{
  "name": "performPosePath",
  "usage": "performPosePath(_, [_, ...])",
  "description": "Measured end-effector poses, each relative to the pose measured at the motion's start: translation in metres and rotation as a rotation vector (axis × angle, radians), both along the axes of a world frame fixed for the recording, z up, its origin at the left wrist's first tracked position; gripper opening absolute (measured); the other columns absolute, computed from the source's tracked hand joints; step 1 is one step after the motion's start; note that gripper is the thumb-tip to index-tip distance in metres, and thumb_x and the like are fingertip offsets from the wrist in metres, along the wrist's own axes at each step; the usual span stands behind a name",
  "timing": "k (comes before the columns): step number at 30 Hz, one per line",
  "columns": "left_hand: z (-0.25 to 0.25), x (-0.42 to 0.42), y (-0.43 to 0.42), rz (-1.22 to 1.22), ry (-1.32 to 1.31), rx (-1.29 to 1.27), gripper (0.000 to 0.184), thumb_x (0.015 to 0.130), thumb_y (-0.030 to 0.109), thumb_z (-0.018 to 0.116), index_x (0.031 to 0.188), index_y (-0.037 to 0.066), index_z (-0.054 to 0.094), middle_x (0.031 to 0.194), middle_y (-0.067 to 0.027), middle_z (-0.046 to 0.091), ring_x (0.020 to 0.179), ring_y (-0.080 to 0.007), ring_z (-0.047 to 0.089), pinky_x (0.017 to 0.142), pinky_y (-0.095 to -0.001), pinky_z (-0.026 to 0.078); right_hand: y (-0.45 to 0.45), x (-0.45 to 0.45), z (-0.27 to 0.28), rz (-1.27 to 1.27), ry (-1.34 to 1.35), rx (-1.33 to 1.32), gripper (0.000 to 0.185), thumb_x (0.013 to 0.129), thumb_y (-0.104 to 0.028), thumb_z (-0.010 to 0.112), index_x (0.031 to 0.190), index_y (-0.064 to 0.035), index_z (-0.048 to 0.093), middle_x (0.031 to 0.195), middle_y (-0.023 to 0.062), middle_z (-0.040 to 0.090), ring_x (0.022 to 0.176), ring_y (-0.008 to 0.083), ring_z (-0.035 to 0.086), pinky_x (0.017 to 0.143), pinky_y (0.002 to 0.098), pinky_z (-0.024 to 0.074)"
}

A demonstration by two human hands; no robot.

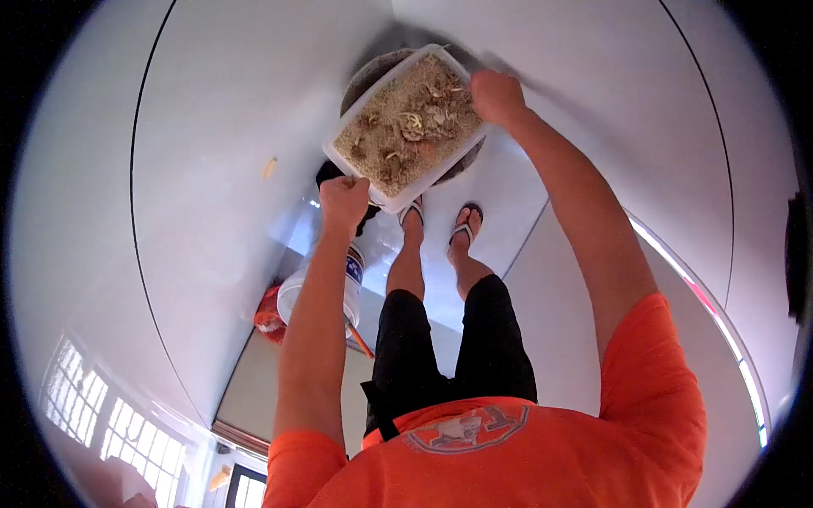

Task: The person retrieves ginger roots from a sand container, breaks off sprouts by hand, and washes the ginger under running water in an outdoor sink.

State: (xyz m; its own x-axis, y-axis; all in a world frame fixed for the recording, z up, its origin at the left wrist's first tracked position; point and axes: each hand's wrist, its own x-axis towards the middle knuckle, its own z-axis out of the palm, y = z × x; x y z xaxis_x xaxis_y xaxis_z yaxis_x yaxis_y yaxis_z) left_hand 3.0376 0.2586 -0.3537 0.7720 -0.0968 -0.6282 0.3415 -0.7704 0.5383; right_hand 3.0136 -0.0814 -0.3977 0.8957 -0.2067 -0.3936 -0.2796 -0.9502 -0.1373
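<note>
A white plastic tub (346, 162) filled with brownish, sawdust-like bedding (396, 103) is held out in front of me, tilted across the view. Pale curled scraps (412, 123) lie on top of the bedding. My left hand (345, 203) is closed round the tub's near-left corner. On the right side, my right hand (498, 97) grips the opposite rim, its fingers partly hidden. Beneath the tub shows the edge of a round, grey-brown container (364, 78); the tub hides most of it, and I cannot tell whether they touch.
White walls (229, 110) meet in a corner behind the tub. A white bucket (326, 292) stands on the floor by my left arm, with a red bag (270, 315) beside it. My sandalled feet (467, 227) are just below the tub. A dark object (329, 172) sits near my left hand.
</note>
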Motion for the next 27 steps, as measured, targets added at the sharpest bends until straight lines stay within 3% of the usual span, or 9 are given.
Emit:
performPosePath(7, [0.022, -0.003, -0.014, -0.073, -0.051, 0.065, 0.028, 0.077, 0.018, 0.067, 0.075, -0.009, 0.069, 0.066, -0.0199, 0.068, 0.063, -0.0256, 0.068, 0.063, -0.0396, 0.051, 0.018, -0.002, -0.028, -0.016, 0.022, -0.054, 0.015, 0.081, -0.01, 0.063, 0.088, -0.0037, 0.075, 0.086, 0.0181, 0.072, 0.084, 0.0366, 0.072, 0.069, 0.0496, 0.0587])
performPosePath(10, [0.002, -0.004, -0.005, -0.105, -0.093, 0.112, 0.027, 0.079, 0.02, 0.068, 0.069, -0.005, 0.07, 0.057, -0.0049, 0.062, 0.056, -0.0154, 0.059, 0.056, -0.0355, 0.047, 0.022, 0.001, -0.029, -0.06, -0.012, -0.059, 0.014, 0.082, -0.01, 0.063, 0.086, -0.0041, 0.075, 0.087, 0.0177, 0.073, 0.083, 0.0365, 0.072, 0.069, 0.0498, 0.0587])
performPosePath(13, [0.007, -0.009, -0.003, -0.032, 0.053, 0.056, 0.031, 0.084, 0.023, 0.07, 0.068, -0.003, 0.07, 0.059, -0.006, 0.064, 0.055, -0.0135, 0.057, 0.054, -0.0338, 0.045, 0.028, -0.013, -0.023, -0.198, -0.121, -0.062, 0.013, 0.084, -0.011, 0.063, 0.082, -0.0036, 0.073, 0.086, 0.0179, 0.072, 0.083, 0.0356, 0.072, 0.067, 0.0501, 0.058])
performPosePath(16, [0.014, -0.017, 0.003, 0.156, 0.148, -0.033, 0.03, 0.085, 0.024, 0.069, 0.08, -0.005, 0.072, 0.069, -0.0137, 0.069, 0.059, -0.0229, 0.065, 0.059, -0.0365, 0.05, 0.032, -0.028, -0.012, -0.325, -0.31, -0.027, 0.014, 0.085, -0.014, 0.066, 0.081, -0.0017, 0.071, 0.078, 0.0162, 0.071, 0.076, 0.0319, 0.072, 0.062, 0.0486, 0.0558])
performPosePath(17, [0.016, -0.021, 0.008, 0.258, 0.196, -0.143, 0.029, 0.087, 0.025, 0.068, 0.082, -0.004, 0.072, 0.07, -0.012, 0.068, 0.059, -0.0221, 0.063, 0.058, -0.0355, 0.05, 0.032, -0.032, -0.008, -0.352, -0.382, -0.01, 0.015, 0.086, -0.015, 0.068, 0.082, -0.0009, 0.07, 0.075, 0.0153, 0.07, 0.072, 0.0302, 0.071, 0.059, 0.0478, 0.0548])
performPosePath(20, [0.043, -0.03, 0.015, 0.513, 0.393, -0.484, 0.029, 0.092, 0.028, 0.066, 0.092, -0.001, 0.069, 0.074, -0.0086, 0.065, 0.06, -0.0202, 0.06, 0.054, -0.0331, 0.048, 0.038, -0.05, 0.026, -0.721, -0.149, 0.831, 0.021, 0.085, -0.019, 0.074, 0.083, 0.0004, 0.067, 0.067, 0.0104, 0.065, 0.058, 0.0222, 0.065, 0.05, 0.0394, 0.0491])
performPosePath(22, [0.063, -0.032, 0.019, 0.623, 0.597, -0.721, 0.033, 0.096, 0.032, 0.063, 0.101, -0.001, 0.064, 0.078, -0.0084, 0.063, 0.062, -0.0198, 0.059, 0.054, -0.0323, 0.048, 0.053, -0.073, 0.056, -0.891, -0.14, 1.182, 0.025, 0.088, -0.023, 0.076, 0.086, -0.0013, 0.064, 0.07, 0.0034, 0.063, 0.049, 0.0097, 0.05, 0.044, 0.0252, 0.038])
performPosePath(25, [0.106, -0.034, 0.005, 0.811, 0.773, -1.04, 0.039, 0.1, 0.036, 0.053, 0.11, -0.001, 0.059, 0.08, -0.0105, 0.061, 0.068, -0.0235, 0.058, 0.057, -0.0364, 0.046, 0.076, -0.105, 0.105, -1.123, -0.062, 1.636, 0.018, 0.09, -0.018, 0.07, 0.087, -0.0014, 0.065, 0.071, 0.0058, 0.063, 0.05, 0.0111, 0.05, 0.043, 0.0258, 0.0352])
performPosePath(27, [0.135, -0.037, 0.005, 0.798, 0.791, -1.208, 0.049, 0.101, 0.041, 0.045, 0.12, -0.003, 0.056, 0.096, -0.0167, 0.063, 0.084, -0.0288, 0.06, 0.072, -0.0394, 0.048, 0.094, -0.123, 0.133, -1.187, -0.075, 1.856, 0.017, 0.091, -0.017, 0.068, 0.085, -0.0019, 0.066, 0.072, 0.0063, 0.064, 0.051, 0.014, 0.054, 0.043, 0.0267, 0.0365])
